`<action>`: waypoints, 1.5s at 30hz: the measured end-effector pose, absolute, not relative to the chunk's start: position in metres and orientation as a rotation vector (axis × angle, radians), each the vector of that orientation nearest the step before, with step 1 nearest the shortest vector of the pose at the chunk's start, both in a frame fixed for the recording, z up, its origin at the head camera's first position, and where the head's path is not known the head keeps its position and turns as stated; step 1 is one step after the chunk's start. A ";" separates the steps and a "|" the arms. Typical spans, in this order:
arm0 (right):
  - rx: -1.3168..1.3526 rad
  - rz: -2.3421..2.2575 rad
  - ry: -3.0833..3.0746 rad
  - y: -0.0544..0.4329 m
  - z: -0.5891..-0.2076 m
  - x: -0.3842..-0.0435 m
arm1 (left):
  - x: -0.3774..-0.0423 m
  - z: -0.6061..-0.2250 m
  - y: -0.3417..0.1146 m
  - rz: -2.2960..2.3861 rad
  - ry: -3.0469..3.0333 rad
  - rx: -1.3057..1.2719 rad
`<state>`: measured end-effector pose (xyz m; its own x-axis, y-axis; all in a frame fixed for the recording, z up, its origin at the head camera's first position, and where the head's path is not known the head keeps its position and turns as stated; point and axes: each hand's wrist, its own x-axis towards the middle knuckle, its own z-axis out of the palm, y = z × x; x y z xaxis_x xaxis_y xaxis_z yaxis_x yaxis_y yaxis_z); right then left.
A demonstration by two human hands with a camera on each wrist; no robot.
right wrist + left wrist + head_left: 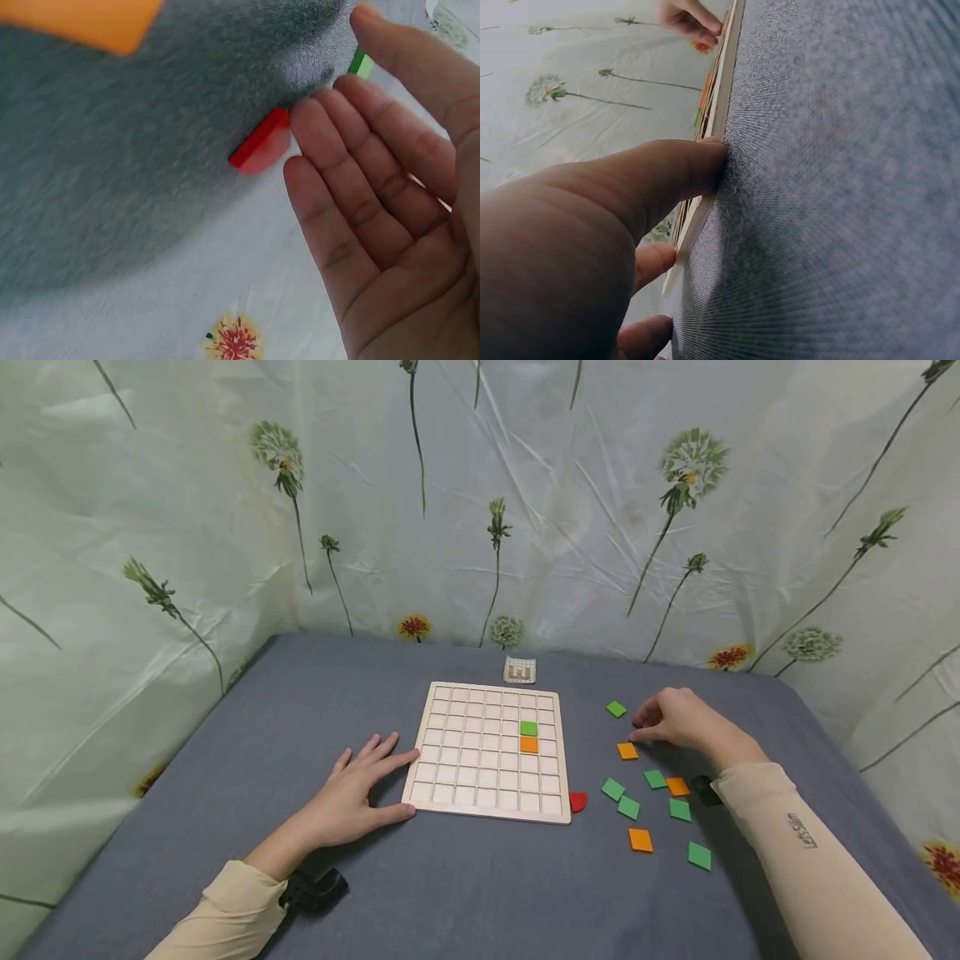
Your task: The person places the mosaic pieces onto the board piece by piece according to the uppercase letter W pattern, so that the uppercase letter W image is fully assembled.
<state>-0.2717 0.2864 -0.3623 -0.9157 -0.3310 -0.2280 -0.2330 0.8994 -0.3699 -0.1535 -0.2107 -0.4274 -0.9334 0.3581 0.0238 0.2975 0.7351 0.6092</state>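
Board [478,757], left fingers [397,761] spread at edge; right fingers [339,165] relaxed; right sleeve [817,852] reads "Let'sSlim"

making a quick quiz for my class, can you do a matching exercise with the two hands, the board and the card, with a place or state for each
1. left hand
2. right hand
3. card
4. board

A. lying just past the far edge of the grid
B. by the loose tiles, on the right
C. with a green tile and an orange tile set in its squares
D. touching the left side of the grid

Pairs: 1-D, 2-B, 3-A, 4-C
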 end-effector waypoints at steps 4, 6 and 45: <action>-0.473 -0.496 2.752 0.290 -0.357 -0.259 | -0.153 -0.425 -0.212 0.969 2.847 0.544; -0.482 -0.494 2.728 0.293 -0.356 -0.253 | -0.153 -0.423 -0.212 0.971 2.849 0.547; -0.539 -0.572 2.703 0.307 -0.370 -0.225 | -0.153 -0.423 -0.211 0.955 2.860 0.549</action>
